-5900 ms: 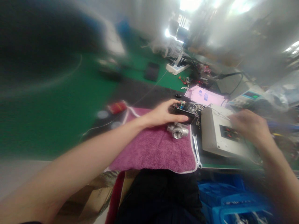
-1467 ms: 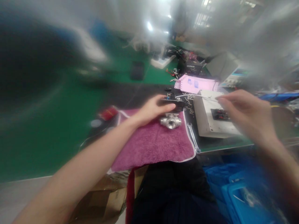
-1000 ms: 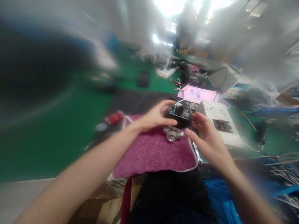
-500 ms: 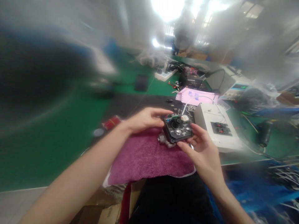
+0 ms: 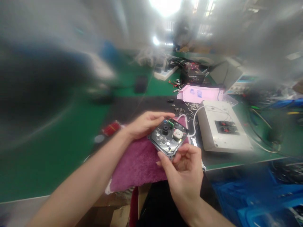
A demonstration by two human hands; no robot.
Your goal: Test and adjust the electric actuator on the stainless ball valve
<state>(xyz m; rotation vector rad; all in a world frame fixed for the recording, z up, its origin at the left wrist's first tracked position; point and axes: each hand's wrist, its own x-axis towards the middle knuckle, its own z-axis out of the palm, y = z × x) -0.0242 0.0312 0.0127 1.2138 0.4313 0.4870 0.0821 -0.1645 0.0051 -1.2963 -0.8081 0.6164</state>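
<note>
"green bench [image 5: 92, 126], black mat [image 5: 125, 107]; what's at the near edge?"

"a purple towel [image 5: 134, 170]. above it is an open black box [image 5: 163, 142], open side up. i can't tell whether it touches the cloth."

"and the hands?"

"the left hand [image 5: 144, 124] is partly closed, holding the box along its far left side. the right hand [image 5: 187, 171] is half curled, thumb and fingers gripping the near corner."

"how is that hold best done?"

"by the rim, i'd say, with fingertips off the exposed inside and both hands moving as one. a white wire [image 5: 195, 121] loops from the white box [image 5: 208, 138] on the right towards the black one; leaving slack should spare it a tug. loose metal bits [image 5: 193, 107] lie beyond, so staying over the towel seems safest."
</note>
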